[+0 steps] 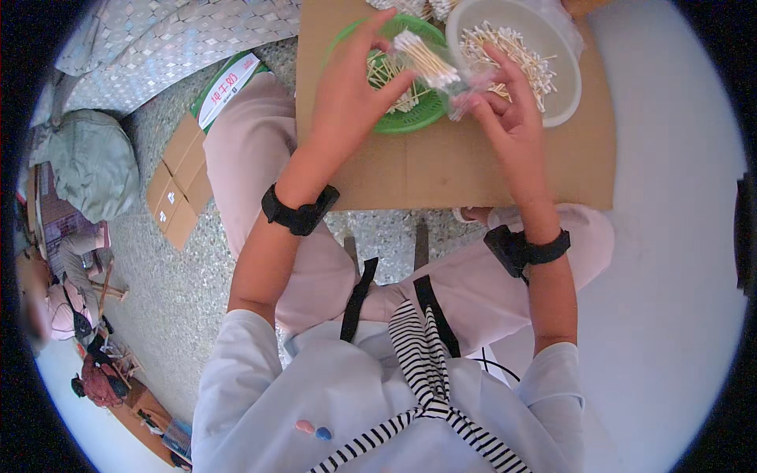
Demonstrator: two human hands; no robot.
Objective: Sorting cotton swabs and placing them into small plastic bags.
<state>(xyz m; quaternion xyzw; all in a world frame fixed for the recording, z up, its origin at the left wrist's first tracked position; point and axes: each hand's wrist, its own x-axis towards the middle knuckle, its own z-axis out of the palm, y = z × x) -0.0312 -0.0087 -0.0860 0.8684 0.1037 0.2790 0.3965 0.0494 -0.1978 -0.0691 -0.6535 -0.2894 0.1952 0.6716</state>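
The swab bundle in its clear bag was slanting from far left to near right, between the spread left grip and the right grip, which pinched the bag.

Red characters, with smaller dark marks beside them, stand on the white oval of a green box; two small white labels, too tiny to read, sit on brown cardboard

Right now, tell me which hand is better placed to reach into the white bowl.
Probably the right hand: it is beside the white bowl, though it appears to grip the clear bag. The left hand is farther away, by the green basket.
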